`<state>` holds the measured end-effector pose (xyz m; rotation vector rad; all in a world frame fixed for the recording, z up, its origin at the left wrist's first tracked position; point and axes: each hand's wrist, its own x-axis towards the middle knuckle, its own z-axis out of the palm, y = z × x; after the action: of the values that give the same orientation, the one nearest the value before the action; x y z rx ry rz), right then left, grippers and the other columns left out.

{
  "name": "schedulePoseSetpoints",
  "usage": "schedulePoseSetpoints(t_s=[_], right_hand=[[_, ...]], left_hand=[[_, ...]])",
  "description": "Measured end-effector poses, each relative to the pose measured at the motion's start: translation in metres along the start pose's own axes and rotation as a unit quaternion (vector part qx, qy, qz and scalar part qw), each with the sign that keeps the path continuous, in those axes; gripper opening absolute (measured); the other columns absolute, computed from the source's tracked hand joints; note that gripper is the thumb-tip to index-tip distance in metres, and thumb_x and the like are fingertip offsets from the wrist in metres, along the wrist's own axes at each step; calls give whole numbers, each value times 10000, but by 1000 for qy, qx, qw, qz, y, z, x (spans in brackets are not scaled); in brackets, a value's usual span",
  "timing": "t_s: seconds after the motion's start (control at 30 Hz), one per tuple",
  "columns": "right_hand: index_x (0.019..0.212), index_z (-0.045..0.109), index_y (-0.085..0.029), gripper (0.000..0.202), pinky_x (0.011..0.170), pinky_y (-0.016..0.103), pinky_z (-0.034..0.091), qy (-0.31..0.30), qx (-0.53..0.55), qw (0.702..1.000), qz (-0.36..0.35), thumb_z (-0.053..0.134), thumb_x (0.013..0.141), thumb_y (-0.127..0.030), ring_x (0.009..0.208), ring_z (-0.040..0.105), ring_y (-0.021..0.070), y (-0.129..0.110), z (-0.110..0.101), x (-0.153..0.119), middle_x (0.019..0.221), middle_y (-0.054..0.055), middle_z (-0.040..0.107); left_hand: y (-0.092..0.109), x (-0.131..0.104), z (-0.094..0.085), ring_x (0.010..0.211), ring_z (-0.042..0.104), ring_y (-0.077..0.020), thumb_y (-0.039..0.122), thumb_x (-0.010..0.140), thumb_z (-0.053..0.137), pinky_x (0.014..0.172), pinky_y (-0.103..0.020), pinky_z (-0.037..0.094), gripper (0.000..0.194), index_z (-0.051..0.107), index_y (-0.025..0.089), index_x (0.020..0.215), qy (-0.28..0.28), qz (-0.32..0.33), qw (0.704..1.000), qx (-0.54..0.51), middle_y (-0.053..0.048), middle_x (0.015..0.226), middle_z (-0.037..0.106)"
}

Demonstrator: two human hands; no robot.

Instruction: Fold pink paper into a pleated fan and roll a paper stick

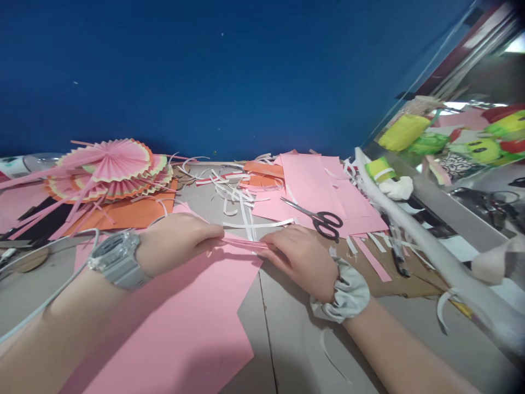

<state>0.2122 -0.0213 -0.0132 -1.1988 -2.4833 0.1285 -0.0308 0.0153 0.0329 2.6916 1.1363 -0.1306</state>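
Near edge of the desk (293,350): large pink paper (184,328) spreads left of a seam; a thin curled white strip (324,346) lies right of it; farther in, a narrow layered pink strip (244,242) spans between both hands, over the far part of the pink paper; left hand (176,243), grey watch (123,260) at wrist, fingers pinching its left end; right hand (303,257), pale scrunchie (348,293) at wrist, fingers grasping its right end; just beyond the right hand, black-handled scissors (315,217) rest on pink sheets (311,175) toward the far edge; tangled white strips (233,191) lie left of these; pleated paper fans (117,164) overlap toward the far edge's left end; blue partition (262,71) rises behind.
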Motion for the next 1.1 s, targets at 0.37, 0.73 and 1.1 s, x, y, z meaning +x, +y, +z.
schedulePoseSetpoints(t_s=[0.37,0.73,1.1], right_hand=[[981,583,-186,207,747,300,392,-18,68,998,-4,428,895,-292,764,570,145,-11,3,0,870,29,669],[891,591,-164,237,694,299,395,-23,82,996,14,379,912,-269,744,559,170,-14,6,-2,769,51,651],[875,564,-175,247,689,292,388,-34,114,992,31,338,921,-262,754,555,166,-12,7,-4,782,41,630]], left_hand=[[22,8,16,653,571,-167,322,908,330,567,-254,320,299,562,199,763,9,41,999,15,-14,688,625],[33,10,21,640,604,-168,409,920,272,504,-248,285,358,552,211,817,16,27,999,-7,-11,709,646],[37,11,27,526,551,-135,471,914,223,455,-247,209,454,521,202,701,54,13,998,17,9,591,602]])
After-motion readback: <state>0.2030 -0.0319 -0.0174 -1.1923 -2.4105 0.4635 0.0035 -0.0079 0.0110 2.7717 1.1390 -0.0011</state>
